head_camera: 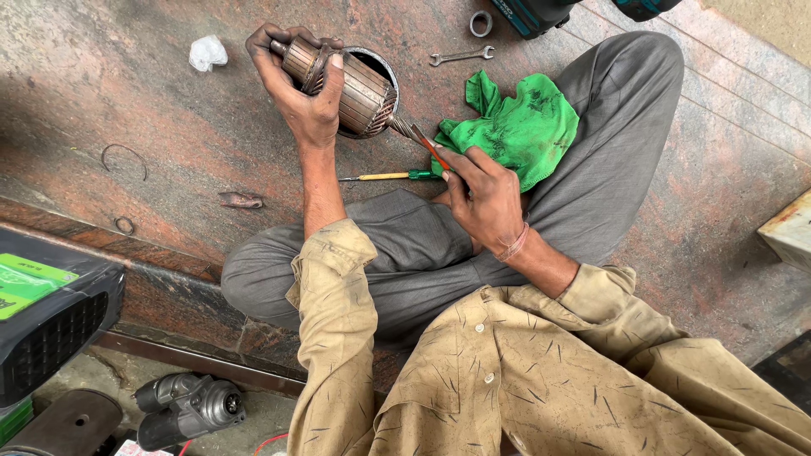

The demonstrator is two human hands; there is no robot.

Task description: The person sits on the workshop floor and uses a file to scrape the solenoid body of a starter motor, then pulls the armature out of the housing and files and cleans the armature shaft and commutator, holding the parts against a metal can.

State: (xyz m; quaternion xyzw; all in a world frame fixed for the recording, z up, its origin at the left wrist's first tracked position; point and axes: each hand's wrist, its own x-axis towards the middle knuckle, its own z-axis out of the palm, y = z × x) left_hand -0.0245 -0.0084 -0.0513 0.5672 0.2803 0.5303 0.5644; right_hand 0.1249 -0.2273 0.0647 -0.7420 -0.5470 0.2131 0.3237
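The left hand (pixel 302 93) has its fingers (pixel 272 35) wrapped tight around a brown motor armature (pixel 346 84), holding it tilted above a round metal can (pixel 380 63) on the stone floor (pixel 152 110). The right hand (pixel 486 198) pinches a thin red-handled tool (pixel 432 150), its tip touching the armature's shaft end. Both arms bend in over crossed legs in grey trousers (pixel 608 169). A green cloth (pixel 519 127) lies on the right knee. A yellow and green screwdriver (pixel 389 176) lies just near the hands. A spanner (pixel 460 57) sits far off. The floor is open on the left, down to a step edge (pixel 169 253). A black box with a green label (pixel 34 291) sits near left.
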